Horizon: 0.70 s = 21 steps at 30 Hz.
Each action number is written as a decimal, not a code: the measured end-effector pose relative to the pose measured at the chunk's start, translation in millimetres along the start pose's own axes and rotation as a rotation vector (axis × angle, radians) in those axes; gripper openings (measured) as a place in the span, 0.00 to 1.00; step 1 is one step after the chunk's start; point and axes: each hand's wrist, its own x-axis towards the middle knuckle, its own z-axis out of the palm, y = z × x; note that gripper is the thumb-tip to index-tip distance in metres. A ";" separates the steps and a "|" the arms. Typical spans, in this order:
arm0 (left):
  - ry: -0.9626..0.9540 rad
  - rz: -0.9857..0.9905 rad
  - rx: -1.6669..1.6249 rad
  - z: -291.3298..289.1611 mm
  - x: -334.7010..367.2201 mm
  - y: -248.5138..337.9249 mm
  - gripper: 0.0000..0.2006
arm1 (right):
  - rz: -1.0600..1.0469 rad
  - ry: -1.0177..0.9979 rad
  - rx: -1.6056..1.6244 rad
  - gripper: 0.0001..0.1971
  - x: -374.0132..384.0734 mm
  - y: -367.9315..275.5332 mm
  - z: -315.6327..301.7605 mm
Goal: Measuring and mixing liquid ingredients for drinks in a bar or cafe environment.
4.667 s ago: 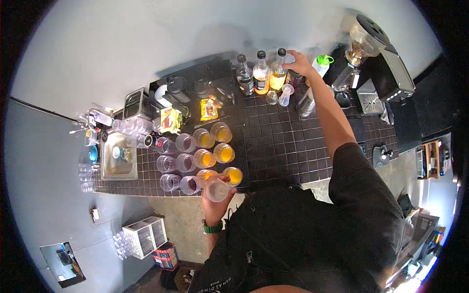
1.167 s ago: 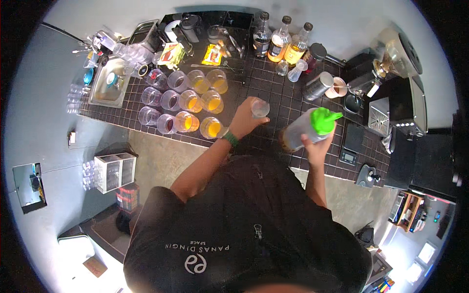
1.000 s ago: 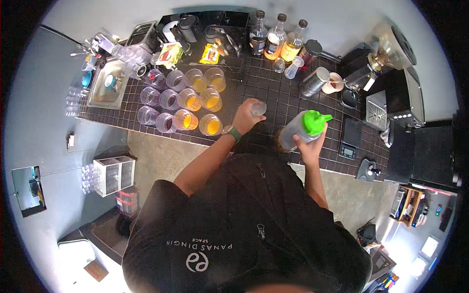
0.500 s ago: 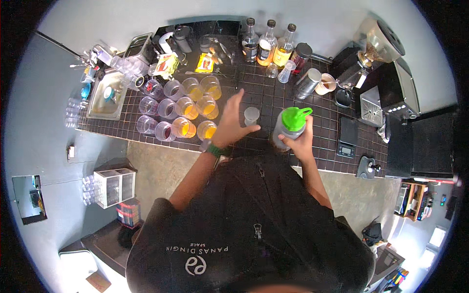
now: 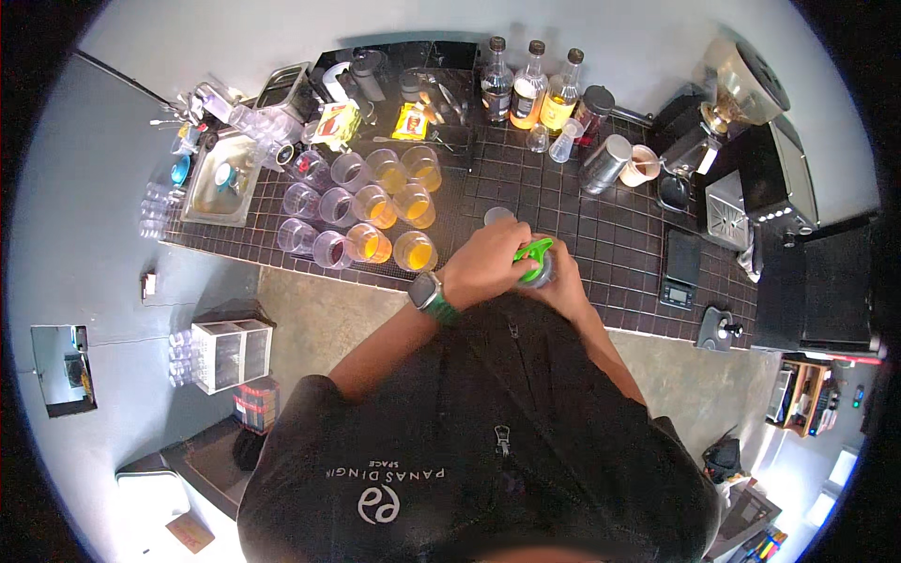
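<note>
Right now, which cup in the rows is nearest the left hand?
The right-end cup of the front row, orange-yellow inside; the others stand farther left or farther back.

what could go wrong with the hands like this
The left hand could bump the small clear cup standing right behind it. If the right hand loses its grip on the bottle while the left fingers work the green lid, it may tip or spill. The left wrist's watch also sits near a plastic cup of yellow liquid, so a backward swing might knock that over.
</note>
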 end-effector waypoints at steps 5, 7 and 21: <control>0.005 0.146 0.036 28.3 12.7 -19.1 0.14 | -0.027 0.035 0.040 0.44 -3.7 12.4 3.9; -0.040 0.113 0.024 33.1 18.8 -19.6 0.15 | -0.026 0.055 0.064 0.44 -4.2 16.0 4.6; 0.158 -0.232 -0.178 21.1 5.1 -102.0 0.52 | 0.095 0.410 0.034 0.44 -31.9 86.0 -4.2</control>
